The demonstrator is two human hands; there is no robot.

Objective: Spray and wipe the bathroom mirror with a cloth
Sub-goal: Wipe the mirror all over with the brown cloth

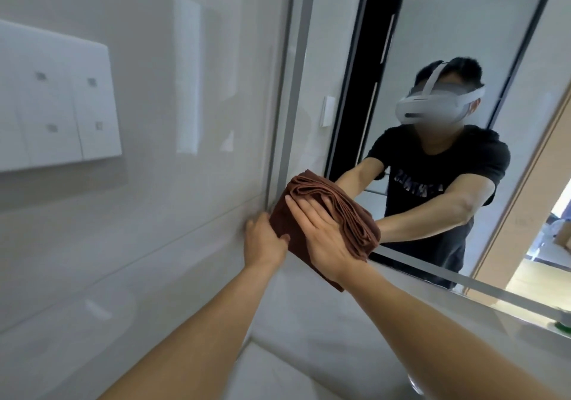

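Observation:
A folded brown cloth (346,211) lies against the lower left corner of the bathroom mirror (448,44). My right hand (321,232) presses flat on the cloth with straight fingers. My left hand (262,240) grips the cloth's left edge, thumb on the front and fingers behind it, next to the mirror's grey frame. The mirror shows a person in a black T-shirt and a white headset, both arms stretched toward the cloth. No spray bottle is in view.
A white switch panel (55,103) sits on the glossy tiled wall (154,214) to the left. The mirror's grey frame (293,90) runs up its left side and along its bottom. A white basin edge (309,353) lies below my arms.

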